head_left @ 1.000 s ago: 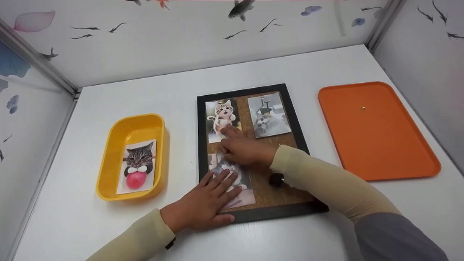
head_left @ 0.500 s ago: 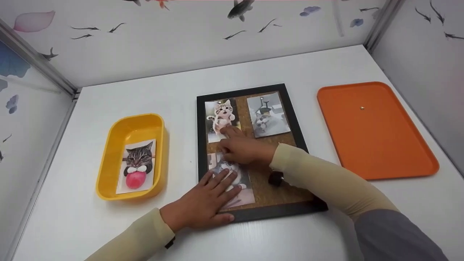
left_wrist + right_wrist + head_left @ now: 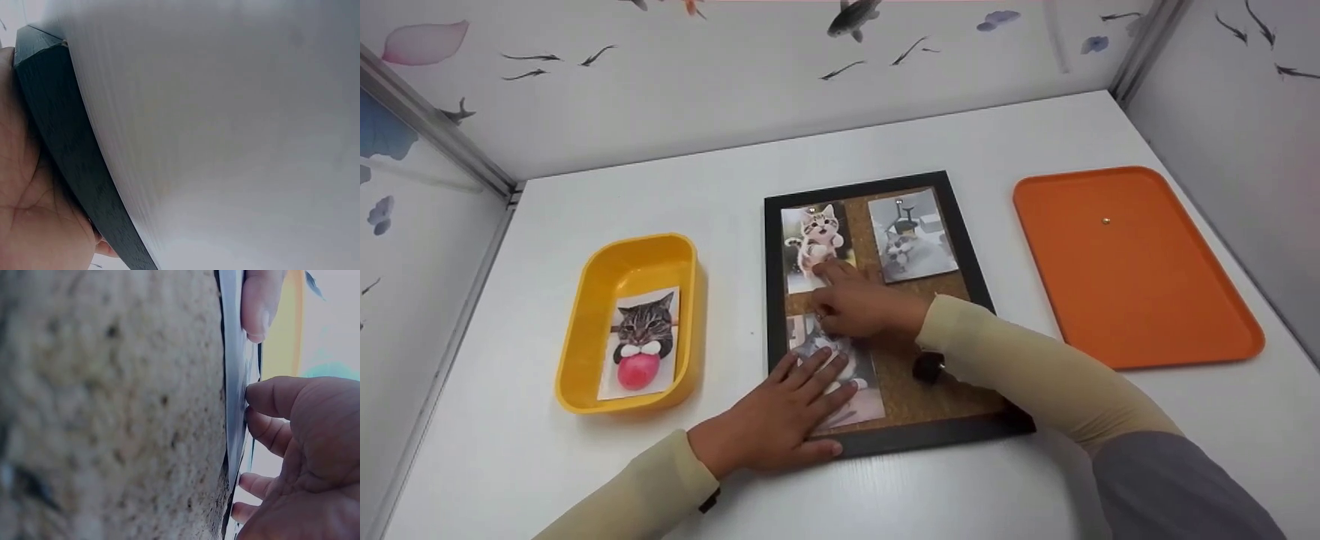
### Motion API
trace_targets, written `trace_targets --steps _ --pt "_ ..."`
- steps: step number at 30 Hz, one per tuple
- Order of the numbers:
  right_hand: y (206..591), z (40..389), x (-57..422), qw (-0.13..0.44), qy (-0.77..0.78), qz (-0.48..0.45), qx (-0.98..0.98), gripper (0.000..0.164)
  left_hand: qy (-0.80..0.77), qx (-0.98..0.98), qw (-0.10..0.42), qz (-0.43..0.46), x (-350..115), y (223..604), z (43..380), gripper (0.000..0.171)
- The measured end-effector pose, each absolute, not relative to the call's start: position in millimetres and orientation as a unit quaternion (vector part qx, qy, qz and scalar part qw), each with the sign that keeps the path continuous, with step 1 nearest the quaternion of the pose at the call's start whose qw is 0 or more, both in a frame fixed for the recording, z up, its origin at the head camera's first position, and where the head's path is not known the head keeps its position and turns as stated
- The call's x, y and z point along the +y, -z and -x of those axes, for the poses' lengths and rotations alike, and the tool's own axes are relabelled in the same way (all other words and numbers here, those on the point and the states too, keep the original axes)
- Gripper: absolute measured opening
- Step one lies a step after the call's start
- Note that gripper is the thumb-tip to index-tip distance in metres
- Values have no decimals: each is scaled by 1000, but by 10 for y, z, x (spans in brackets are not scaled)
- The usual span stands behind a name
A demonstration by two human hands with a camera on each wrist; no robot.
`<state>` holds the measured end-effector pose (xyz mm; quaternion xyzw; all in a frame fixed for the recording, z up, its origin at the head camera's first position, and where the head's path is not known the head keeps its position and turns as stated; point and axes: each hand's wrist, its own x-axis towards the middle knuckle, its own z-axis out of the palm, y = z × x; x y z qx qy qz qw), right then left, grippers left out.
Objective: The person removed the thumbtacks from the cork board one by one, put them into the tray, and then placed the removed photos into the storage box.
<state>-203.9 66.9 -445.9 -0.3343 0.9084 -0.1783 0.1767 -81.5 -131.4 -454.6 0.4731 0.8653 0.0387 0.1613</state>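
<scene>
My left hand [image 3: 780, 420] lies open with spread fingers over the lower-left photo of a grey-and-white cat [image 3: 859, 401], its thumb on the black frame of the corkboard [image 3: 937, 442]. My right hand [image 3: 862, 306] is at that photo's top edge. Thumb and index finger pinch a small thumbtack, almost wholly hidden by the fingers; its other fingers reach onto the upper-left kitten photo [image 3: 820, 232]. In the right wrist view, the thumb and index fingertips [image 3: 261, 396] meet at the photo's surface. Another cat photo [image 3: 915, 236] is at the board's upper right.
A yellow bin [image 3: 570, 352] left of the board holds a tabby cat photo with a pink ball [image 3: 641, 345]. An orange tray [image 3: 1140, 292] stands at right with one small metal tack [image 3: 1105, 221] on it. Printed white panels [image 3: 720, 97] enclose the table.
Both hands keep the same places on the board. The whole view has shifted very slightly; nothing has visibly been let go or picked up.
</scene>
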Motion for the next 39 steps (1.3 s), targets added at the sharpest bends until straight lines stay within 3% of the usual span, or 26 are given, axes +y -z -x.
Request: trace_targets --steps 16,26,39 --pt "4433 2038 615 157 179 330 914 13 -29 868 142 -475 -1330 4559 811 75" --pt "4398 2041 607 158 179 335 911 10 -31 869 159 -467 -1343 4570 815 75" --pt "4366 2001 640 116 187 363 905 10 -34 868 141 -476 -1322 4567 805 75"
